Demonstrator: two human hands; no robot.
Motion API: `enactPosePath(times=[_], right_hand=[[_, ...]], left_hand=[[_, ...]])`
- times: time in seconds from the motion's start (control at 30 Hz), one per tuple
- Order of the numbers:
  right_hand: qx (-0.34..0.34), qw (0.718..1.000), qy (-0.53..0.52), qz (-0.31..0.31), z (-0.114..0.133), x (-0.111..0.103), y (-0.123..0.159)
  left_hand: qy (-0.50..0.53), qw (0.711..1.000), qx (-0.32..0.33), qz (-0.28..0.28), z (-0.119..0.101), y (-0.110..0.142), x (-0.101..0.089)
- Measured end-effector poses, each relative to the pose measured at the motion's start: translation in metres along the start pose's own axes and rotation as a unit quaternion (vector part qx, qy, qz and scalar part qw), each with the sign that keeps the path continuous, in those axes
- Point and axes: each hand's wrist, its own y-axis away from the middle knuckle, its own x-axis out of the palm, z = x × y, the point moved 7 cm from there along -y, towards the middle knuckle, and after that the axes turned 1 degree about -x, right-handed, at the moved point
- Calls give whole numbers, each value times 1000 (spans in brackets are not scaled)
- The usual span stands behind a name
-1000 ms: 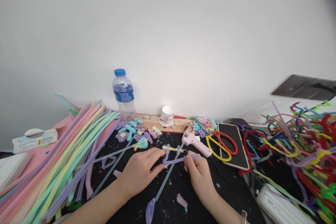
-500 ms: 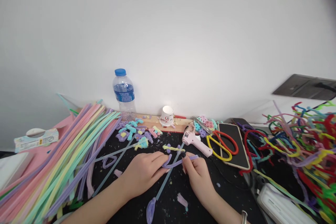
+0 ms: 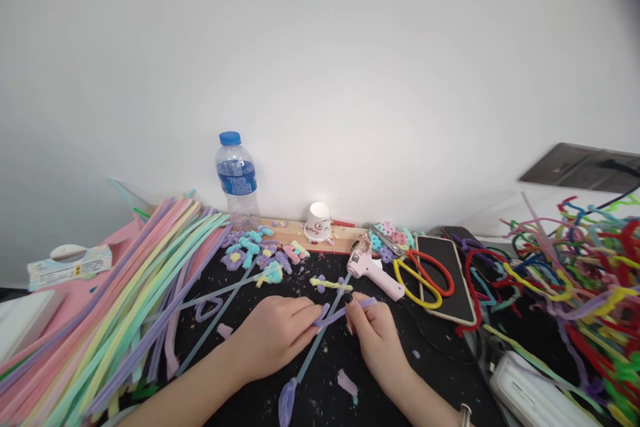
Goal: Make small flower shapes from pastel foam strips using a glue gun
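Observation:
Between my two hands runs a purple pipe cleaner [image 3: 334, 315], its left end bent back on itself. My left hand [image 3: 283, 333] pinches that bent end, and my right hand [image 3: 375, 330] grips the other side with thumb and fingers, a short tip sticking out beyond. Beneath the pipe cleaner lies a pale blue glue stick [image 3: 313, 350], running toward the pink glue gun [image 3: 373, 271]. A purple looped piece [image 3: 287, 401] sits at the stick's near end. Just beyond my hands lies a yellow twisted piece with purple bits [image 3: 330, 283].
Long pastel pipe cleaners [image 3: 145, 293] fill the left side. Behind are a water bottle [image 3: 237, 177], a paper cup [image 3: 319, 221] and small twisted flowers [image 3: 250, 247]. To the right lie scissors [image 3: 433, 280], a phone [image 3: 463, 307], a white power strip [image 3: 540, 390] and tangled coloured pipe cleaners [image 3: 575, 273].
My left fingers have shifted slightly, and the bent left end of the pipe cleaner is now folded tighter. My right hand is nearly still.

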Motion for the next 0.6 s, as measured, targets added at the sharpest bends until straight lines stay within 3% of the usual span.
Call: enactPosePath(times=[0.6], right_hand=[[-9,1000,-6,9,-2,2,0]], left_hand=[[18,1000,17,15,-5,-1,-1]])
